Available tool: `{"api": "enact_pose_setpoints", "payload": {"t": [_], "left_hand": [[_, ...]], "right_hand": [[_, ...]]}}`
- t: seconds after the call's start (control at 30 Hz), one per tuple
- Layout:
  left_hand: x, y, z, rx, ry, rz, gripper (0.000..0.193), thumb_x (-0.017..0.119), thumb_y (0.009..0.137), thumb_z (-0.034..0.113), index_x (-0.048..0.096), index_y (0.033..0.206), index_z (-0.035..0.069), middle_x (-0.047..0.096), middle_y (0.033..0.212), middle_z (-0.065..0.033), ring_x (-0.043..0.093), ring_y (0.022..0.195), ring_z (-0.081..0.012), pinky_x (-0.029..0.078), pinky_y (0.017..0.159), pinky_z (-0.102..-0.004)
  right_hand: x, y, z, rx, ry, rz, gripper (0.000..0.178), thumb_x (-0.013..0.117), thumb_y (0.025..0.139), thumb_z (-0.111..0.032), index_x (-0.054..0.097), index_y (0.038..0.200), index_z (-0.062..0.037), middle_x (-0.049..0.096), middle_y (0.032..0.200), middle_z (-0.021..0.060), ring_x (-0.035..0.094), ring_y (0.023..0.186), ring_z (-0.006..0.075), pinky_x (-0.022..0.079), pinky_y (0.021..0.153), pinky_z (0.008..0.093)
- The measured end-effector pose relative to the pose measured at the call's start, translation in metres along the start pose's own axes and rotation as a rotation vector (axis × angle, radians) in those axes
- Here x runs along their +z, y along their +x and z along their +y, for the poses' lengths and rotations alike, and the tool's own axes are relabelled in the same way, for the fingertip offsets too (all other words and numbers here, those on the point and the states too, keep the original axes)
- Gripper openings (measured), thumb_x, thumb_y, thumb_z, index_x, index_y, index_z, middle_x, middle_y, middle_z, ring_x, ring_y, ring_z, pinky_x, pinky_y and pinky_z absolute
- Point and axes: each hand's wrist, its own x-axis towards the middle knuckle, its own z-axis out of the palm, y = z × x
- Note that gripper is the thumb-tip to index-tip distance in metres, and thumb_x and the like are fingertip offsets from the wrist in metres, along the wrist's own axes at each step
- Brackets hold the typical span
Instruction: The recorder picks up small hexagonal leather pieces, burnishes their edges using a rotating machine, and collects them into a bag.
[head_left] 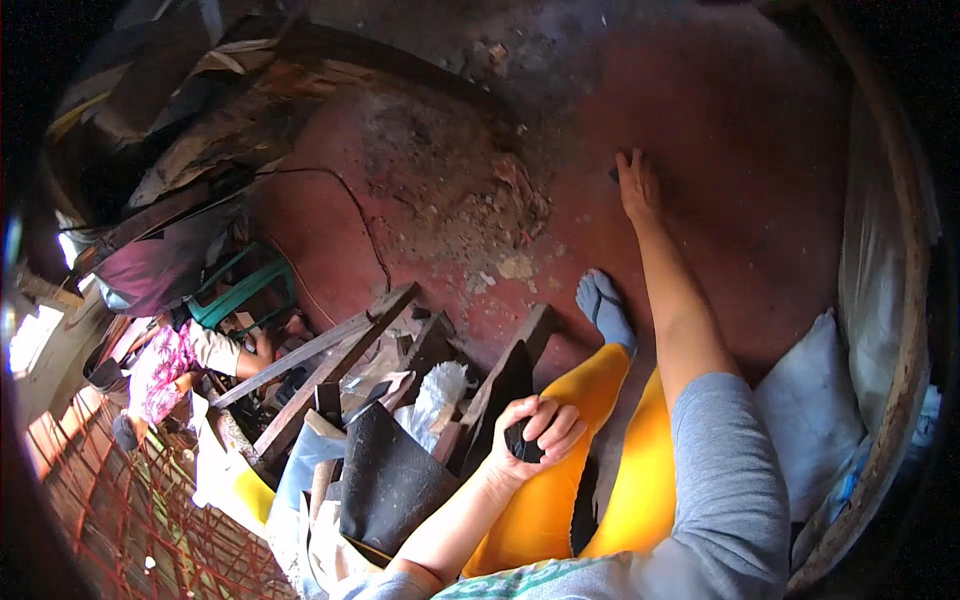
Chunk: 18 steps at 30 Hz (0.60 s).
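My left hand (545, 428) is closed around a black, rounded object (521, 441) above my yellow-clad left thigh. Its kind is hard to make out, since the fingers cover much of it. Stretched far forward over the red floor, my right hand (638, 187) has a small dark object (614, 174) at its thumb side, seemingly in its grip. Below my left hand lies a dark, bent sheet (390, 478), beside a wooden frame (345, 405) and a crumpled clear plastic bag (436, 400).
Dirt and rubble (480, 205) lie on the red floor (730, 150). Logs (220, 140) stand at the far left, near a green plastic chair (243, 290) and another person (205, 355). A white sack (815, 400) leans at the right, inside a curved pole (910, 270).
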Motion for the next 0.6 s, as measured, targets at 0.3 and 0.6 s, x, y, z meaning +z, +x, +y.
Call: {"api": "enact_pose_setpoints", "payload": {"t": [0.3, 0.6], "left_hand": [[0.014, 0.014, -0.027, -0.111, 0.106, -0.030, 0.043, 0.041, 0.092, 0.028, 0.041, 0.053, 0.008, 0.037, 0.057, -0.0047, 0.038, 0.055, -0.0168, 0.036, 0.046, -0.0264], [-0.004, -0.039, -0.079, 0.006, 0.145, 0.568, 0.044, 0.056, 0.085, 0.049, 0.049, 0.058, 0.015, 0.049, 0.057, -0.0004, 0.049, 0.050, -0.0139, 0.042, 0.044, -0.0255]], "right_hand": [[0.011, -0.071, 0.029, -0.331, 0.392, 0.294, 0.037, 0.052, 0.075, 0.000, 0.059, 0.109, -0.0146, 0.061, 0.104, 0.0158, 0.055, 0.102, 0.0346, 0.043, 0.088, 0.0411], [-0.094, -0.283, -0.024, -0.058, 0.684, 0.214, 0.017, 0.067, 0.070, -0.005, 0.065, 0.087, -0.0048, 0.064, 0.066, 0.0085, 0.061, 0.059, 0.0170, 0.047, 0.055, 0.0308]]}}
